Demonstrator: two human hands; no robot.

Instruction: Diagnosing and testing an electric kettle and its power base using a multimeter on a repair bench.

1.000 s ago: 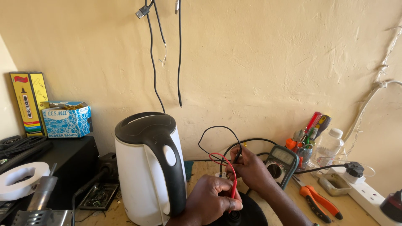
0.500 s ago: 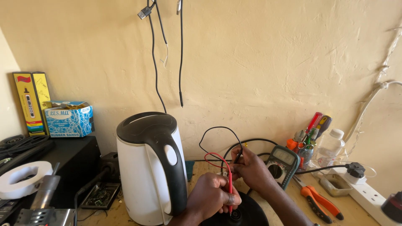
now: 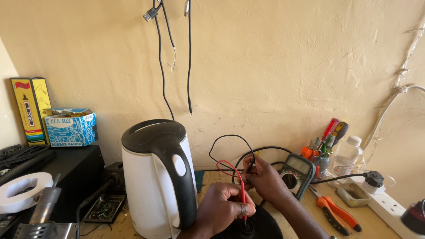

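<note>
Two hands work low over a cluttered wooden bench (image 3: 310,208) set against a rough cream wall (image 3: 274,66), with black cables (image 3: 189,57) hanging down it. Left hand (image 3: 223,212) is curled shut, fingers pinching a red probe (image 3: 243,201) held upright, tip down on the round black kettle base (image 3: 254,228). Right hand (image 3: 265,177) pinches a black probe (image 3: 250,166) between fingertips, just above the left. White kettle (image 3: 157,177) with black handle stands beside them to the left; a meter (image 3: 297,173) lies just behind the right hand. Orange pliers (image 3: 336,214), a cup of screwdrivers (image 3: 325,141), a plastic bottle (image 3: 347,152) and a power strip (image 3: 389,206) sit to the right. Compared with half a second ago, hands and probes sit much the same; the view has shifted only slightly.
</note>
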